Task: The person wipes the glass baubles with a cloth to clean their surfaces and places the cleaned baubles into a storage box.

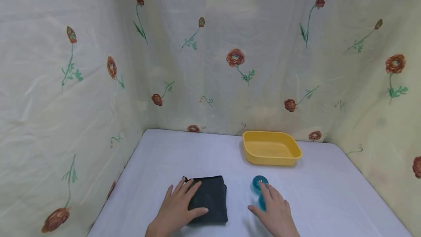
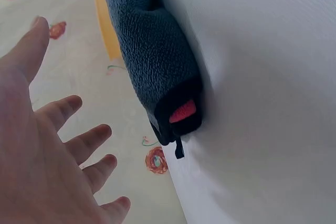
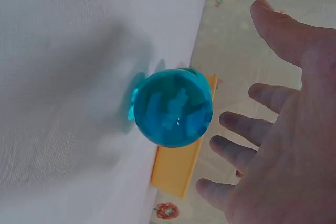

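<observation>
A dark blue-grey folded towel [image 1: 210,200] lies on the white table; in the left wrist view its fuzzy side, black trim, hanging loop and a bit of pink inside show. Over its left part my left hand [image 1: 179,207] hovers with fingers spread, apart from the cloth in the wrist view. To the right are two translucent teal balls, a far ball [image 1: 260,184] and a near ball [image 1: 262,203] partly hidden by my right hand [image 1: 276,209]. In the right wrist view one teal ball [image 3: 173,108] mostly covers the other, and the right hand's spread fingers stay clear of it.
A yellow rectangular tub [image 1: 271,159] stands at the back right of the table, beyond the balls. Flower-printed curtains [image 1: 204,76] close in the table's back and both sides. White tablecloth [image 1: 184,153] stretches between the towel and the back edge.
</observation>
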The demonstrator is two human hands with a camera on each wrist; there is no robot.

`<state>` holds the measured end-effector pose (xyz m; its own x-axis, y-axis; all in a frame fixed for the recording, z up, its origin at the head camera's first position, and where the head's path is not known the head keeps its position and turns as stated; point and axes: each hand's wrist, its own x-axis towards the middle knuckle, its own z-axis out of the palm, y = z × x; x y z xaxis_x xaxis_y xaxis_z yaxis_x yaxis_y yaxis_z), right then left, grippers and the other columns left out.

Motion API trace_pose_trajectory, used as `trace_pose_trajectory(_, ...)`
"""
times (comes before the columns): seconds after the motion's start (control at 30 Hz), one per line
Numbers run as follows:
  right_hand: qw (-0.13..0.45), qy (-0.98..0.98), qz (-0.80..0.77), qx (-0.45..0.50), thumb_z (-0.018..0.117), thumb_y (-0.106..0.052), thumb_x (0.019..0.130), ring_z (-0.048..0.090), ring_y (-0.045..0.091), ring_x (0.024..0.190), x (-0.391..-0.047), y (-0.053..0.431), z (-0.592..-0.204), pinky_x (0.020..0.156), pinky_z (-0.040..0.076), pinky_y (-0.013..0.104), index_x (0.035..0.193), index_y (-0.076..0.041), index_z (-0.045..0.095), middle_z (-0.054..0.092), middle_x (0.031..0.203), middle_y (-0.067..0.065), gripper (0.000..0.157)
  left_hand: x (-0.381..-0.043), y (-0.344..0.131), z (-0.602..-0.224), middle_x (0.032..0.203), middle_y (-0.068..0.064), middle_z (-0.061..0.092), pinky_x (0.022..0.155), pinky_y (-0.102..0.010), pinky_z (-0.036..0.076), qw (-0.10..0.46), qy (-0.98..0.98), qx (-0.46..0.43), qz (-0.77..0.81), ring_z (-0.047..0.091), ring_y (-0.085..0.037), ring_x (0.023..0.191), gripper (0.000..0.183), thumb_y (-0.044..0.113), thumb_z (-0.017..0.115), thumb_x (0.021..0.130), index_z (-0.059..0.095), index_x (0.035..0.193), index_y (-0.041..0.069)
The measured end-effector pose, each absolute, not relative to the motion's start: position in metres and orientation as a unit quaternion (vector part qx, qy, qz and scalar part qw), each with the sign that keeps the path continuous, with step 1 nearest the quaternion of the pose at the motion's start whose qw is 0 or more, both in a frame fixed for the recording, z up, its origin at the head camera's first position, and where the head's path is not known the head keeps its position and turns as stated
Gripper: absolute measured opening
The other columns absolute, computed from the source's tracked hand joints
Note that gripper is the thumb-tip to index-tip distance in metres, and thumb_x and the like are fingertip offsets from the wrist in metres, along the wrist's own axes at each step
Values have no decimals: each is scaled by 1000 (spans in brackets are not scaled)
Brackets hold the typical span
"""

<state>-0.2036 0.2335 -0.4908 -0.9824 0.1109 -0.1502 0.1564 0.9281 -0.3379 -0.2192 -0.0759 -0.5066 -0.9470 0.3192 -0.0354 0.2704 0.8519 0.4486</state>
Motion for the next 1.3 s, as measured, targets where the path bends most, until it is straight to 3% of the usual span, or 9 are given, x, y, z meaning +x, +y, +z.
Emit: trace_pose_trajectory(1.3,110,970,-192,105,69,-64,82,42,54,126,-208,256,-501,103,35,71,154,-8,31,39,145,34,99,-220,-40,-515,153,-5,46,113,-66,28,74,969,176,154,39,-33,143,94,87,56,71,45,148,32)
